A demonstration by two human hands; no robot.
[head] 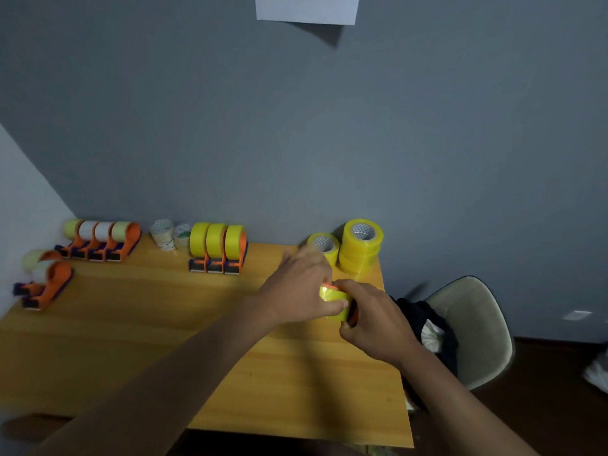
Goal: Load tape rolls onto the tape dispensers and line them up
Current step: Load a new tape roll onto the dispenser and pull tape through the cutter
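Near the right edge of the table, our left hand and right hand both grip a yellow tape roll on an orange dispenser. The roll's axis runs roughly left to right. Three loaded dispensers stand side by side at the far edge.

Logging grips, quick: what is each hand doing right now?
Left hand: grips the yellow tape roll.
Right hand: grips the dispenser that carries the roll.
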